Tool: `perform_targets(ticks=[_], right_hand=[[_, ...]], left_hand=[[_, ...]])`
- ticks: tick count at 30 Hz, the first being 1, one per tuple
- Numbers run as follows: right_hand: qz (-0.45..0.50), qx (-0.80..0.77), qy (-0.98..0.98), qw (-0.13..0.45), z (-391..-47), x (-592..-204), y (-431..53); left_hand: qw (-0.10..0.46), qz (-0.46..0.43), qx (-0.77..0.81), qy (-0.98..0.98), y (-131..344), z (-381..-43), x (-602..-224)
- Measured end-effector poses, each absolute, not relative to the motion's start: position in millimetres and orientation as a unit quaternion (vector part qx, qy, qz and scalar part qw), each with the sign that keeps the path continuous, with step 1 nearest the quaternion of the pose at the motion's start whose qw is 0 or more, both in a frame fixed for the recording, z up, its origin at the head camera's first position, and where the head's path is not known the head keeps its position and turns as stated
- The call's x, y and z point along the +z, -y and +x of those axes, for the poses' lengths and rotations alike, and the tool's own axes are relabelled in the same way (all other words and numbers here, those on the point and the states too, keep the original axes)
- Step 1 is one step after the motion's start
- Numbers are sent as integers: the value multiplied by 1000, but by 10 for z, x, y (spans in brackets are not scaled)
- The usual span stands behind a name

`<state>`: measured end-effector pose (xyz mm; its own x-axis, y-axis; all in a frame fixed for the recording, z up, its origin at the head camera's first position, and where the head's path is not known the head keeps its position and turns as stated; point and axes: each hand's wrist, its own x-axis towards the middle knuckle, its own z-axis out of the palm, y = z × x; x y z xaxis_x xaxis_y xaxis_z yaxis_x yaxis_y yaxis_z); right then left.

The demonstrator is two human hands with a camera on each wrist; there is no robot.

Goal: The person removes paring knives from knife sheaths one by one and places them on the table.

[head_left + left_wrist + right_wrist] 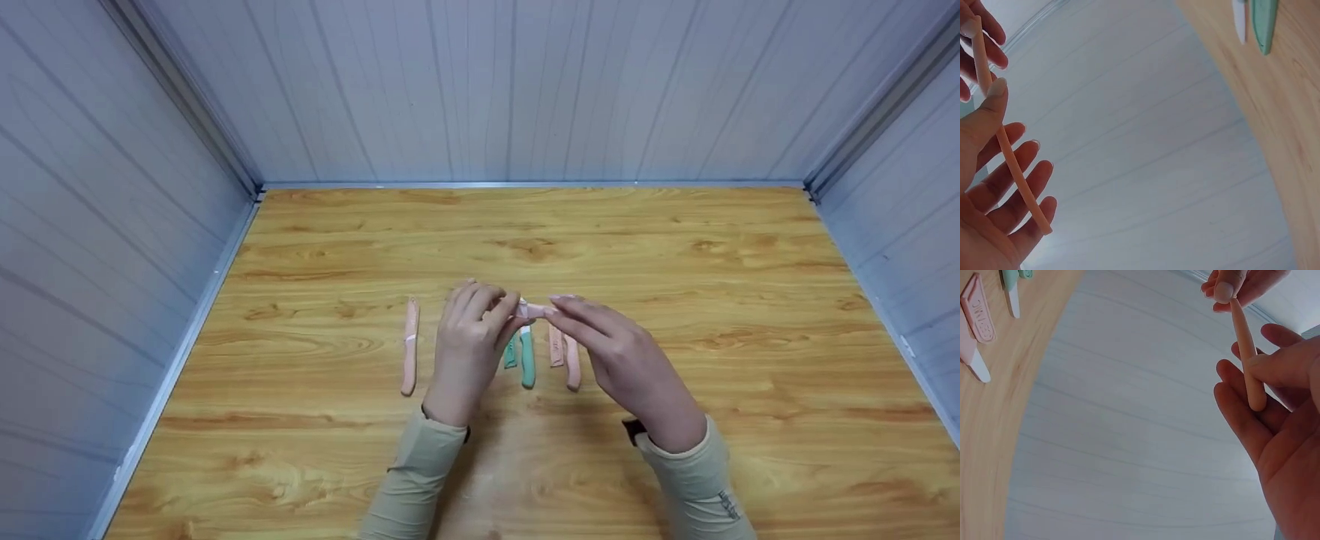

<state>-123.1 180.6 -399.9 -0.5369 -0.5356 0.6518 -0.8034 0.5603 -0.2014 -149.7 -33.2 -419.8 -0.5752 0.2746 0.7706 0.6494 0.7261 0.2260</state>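
Both hands hold a pink paring knife (537, 310) in the air, seen edge-on in the wrist views. My left hand (471, 334) pinches its sheath (1019, 177) between thumb and fingers; in the left wrist view the sheath lies along those fingers. With thumb and fingers my right hand (626, 349) grips the pink handle (1250, 363). The blade cannot be made out. Below the hands lie a green knife (528, 364) with a white blade, a green sheath (511, 354), another pink knife (573, 364) and a pink sheath (556, 346), partly hidden by the hands.
Left of the left hand, a pink knife in its sheath (410, 345) lies lengthwise on the wood-grain table (337, 262). Pale panel walls (480, 90) stand at the back and both sides.
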Motion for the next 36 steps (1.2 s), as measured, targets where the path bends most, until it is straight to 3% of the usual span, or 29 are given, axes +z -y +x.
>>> perform_targets(ticks=[21, 36], right_hand=[[342, 203, 844, 360, -1120, -3927, -1621], [304, 234, 842, 379, -1130, -3945, -1620]], left_hand=[[403, -251, -283, 833, 107, -1298, -3985], [385, -285, -273, 834, 95, -1263, -3917]])
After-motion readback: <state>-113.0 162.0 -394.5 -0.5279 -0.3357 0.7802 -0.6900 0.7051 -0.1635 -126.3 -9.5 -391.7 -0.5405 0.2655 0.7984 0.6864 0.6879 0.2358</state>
